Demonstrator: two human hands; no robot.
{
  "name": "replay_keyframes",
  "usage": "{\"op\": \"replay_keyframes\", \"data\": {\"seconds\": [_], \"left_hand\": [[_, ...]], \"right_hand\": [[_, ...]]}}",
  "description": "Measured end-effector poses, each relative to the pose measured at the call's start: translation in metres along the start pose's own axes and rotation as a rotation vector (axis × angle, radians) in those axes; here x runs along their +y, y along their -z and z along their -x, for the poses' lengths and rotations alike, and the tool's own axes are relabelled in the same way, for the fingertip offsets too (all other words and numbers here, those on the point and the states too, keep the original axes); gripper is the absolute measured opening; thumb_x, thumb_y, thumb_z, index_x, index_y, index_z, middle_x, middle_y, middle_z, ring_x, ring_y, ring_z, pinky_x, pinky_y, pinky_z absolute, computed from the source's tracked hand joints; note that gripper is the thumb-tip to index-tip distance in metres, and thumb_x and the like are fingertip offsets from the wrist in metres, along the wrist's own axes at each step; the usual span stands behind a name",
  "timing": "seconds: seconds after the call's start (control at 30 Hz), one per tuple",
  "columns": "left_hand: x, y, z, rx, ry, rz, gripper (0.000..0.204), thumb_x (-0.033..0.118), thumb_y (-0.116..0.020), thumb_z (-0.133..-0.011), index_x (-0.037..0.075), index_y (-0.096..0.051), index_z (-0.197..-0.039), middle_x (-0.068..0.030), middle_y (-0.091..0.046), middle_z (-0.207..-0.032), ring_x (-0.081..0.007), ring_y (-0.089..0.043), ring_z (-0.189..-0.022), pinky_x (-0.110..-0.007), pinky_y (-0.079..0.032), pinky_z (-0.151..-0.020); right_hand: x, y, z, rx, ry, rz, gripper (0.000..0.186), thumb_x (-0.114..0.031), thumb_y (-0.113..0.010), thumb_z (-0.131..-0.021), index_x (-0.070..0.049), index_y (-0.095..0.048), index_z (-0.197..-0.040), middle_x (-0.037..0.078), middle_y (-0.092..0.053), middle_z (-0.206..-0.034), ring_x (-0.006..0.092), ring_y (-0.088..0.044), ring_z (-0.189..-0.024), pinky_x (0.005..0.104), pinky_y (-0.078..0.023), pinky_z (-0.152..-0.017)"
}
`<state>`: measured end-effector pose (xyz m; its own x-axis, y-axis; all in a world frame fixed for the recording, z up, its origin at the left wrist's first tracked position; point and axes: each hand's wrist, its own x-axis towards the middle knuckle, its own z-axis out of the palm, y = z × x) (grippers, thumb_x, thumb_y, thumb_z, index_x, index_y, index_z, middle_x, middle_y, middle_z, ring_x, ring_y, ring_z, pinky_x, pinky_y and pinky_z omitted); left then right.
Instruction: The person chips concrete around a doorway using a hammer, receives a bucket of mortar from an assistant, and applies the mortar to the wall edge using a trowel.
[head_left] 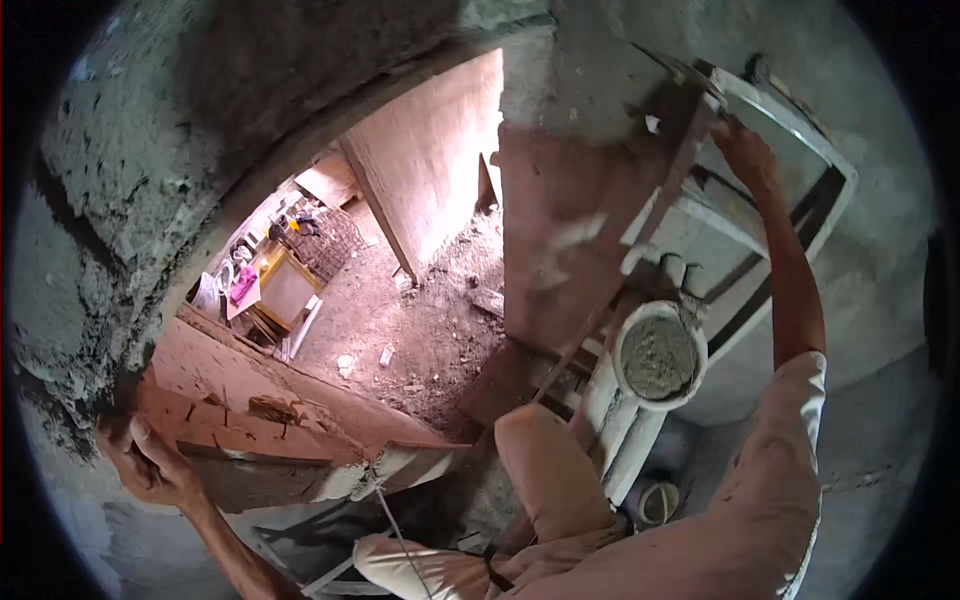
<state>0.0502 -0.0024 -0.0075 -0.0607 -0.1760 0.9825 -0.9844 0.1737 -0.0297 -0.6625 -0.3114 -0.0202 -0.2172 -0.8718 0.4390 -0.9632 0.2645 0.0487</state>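
My right hand (748,158) is stretched out to the upper right, closed on the handle of what looks like a trowel (672,64). Its thin, dark, pointed blade lies close to the wall, beside the top of a pale frame; the grip is mostly hidden. At the lower left, my left hand (155,468) has curled fingers by the end of a wooden board (240,425) with nails sticking up. What those fingers hold, if anything, I cannot make out. Between my arms, a round bucket (622,352) of grey wet mortar (658,358) rests on pale poles.
Rough grey plaster (130,170) covers the wall at left. Through the opening lie a rubble-strewn floor (400,340), a leaning panel (425,160) and a woven basket (325,240). The pale frame (835,165) stands under my right arm. A small pail (658,503) sits below the poles.
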Motion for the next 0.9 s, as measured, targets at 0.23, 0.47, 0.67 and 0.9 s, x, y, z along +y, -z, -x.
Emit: {"op": "replay_keyframes", "data": {"seconds": [0.23,0.47,0.67,0.9], "left_hand": [[-0.01,-0.002,0.003,-0.063,-0.129,-0.119,0.033,0.027,-0.052,-0.102,0.005,-0.054,-0.078,0.0041,-0.037,-0.059,-0.0059,-0.027,-0.053,-0.029,-0.021,-0.051],[-0.015,0.004,0.013,-0.063,-0.079,-0.152,0.032,0.02,-0.05,-0.102,0.002,-0.055,-0.075,-0.0034,-0.041,-0.062,-0.015,-0.036,-0.06,-0.036,-0.03,-0.059],[-0.01,0.032,0.025,-0.136,0.245,-0.333,0.029,0.02,-0.049,-0.103,-0.003,-0.063,-0.09,-0.0074,-0.057,-0.074,-0.0153,-0.051,-0.065,-0.032,-0.041,-0.064],[-0.017,0.034,0.028,-0.124,-0.065,-0.503,0.029,0.017,-0.047,-0.102,-0.006,-0.062,-0.091,-0.0105,-0.063,-0.082,-0.0207,-0.057,-0.071,-0.036,-0.05,-0.078]], "right_hand": [[-0.145,0.005,-0.013,0.156,0.141,-0.088,0.03,-0.038,-0.049,-0.097,-0.018,-0.054,-0.119,0.014,-0.07,-0.099,0.0367,-0.068,-0.09,0.0497,-0.054,-0.077],[-0.174,-0.013,-0.079,0.302,0.389,-0.008,0.029,-0.039,-0.049,-0.098,-0.021,-0.053,-0.12,0.015,-0.069,-0.089,0.0341,-0.07,-0.085,0.0454,-0.058,-0.071],[-0.194,-0.042,-0.108,0.266,0.25,0.122,0.031,-0.037,-0.049,-0.098,-0.016,-0.053,-0.121,0.014,-0.069,-0.086,0.0325,-0.071,-0.082,0.0451,-0.058,-0.07],[-0.212,-0.087,-0.159,-0.002,0.068,-0.052,0.039,-0.042,-0.045,-0.099,-0.015,-0.05,-0.128,0.018,-0.069,-0.106,0.0355,-0.067,-0.099,0.0478,-0.055,-0.08]]}}
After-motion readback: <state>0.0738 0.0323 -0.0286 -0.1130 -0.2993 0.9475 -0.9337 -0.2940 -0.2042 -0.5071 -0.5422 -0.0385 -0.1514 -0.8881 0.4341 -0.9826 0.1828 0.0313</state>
